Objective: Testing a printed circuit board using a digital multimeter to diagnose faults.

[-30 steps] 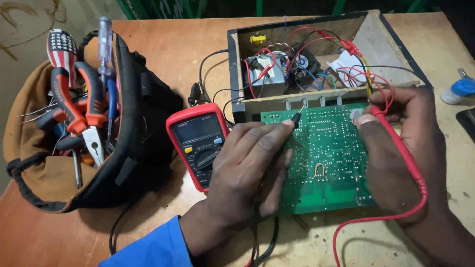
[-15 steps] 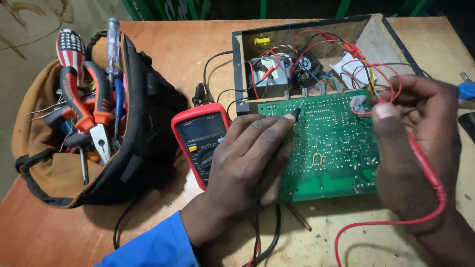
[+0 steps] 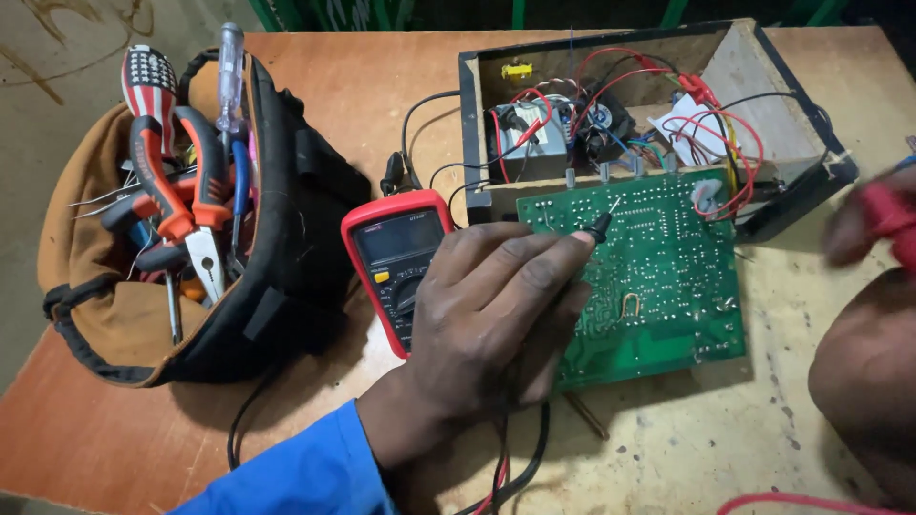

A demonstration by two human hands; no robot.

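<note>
My left hand (image 3: 491,319) grips a black test probe (image 3: 599,225) whose metal tip touches the solder side of a green circuit board (image 3: 668,286). The board lies tilted against an open wooden box (image 3: 763,86) full of red and black wires and parts. A red multimeter (image 3: 389,256) lies just left of my left hand, partly covered by it. My right hand (image 3: 873,315) is at the right edge, blurred, off the board, with a red probe (image 3: 892,215) between its fingers.
A brown and black tool bag (image 3: 191,286) stands at the left, holding pliers with red handles (image 3: 186,191) and screwdrivers. Black and red leads run under my left wrist. A red lead (image 3: 801,501) lies at the bottom right on the wooden table (image 3: 382,86).
My right hand has pulled away from the board's upper right corner to the right edge with the red probe. My left hand keeps the black probe on the board.
</note>
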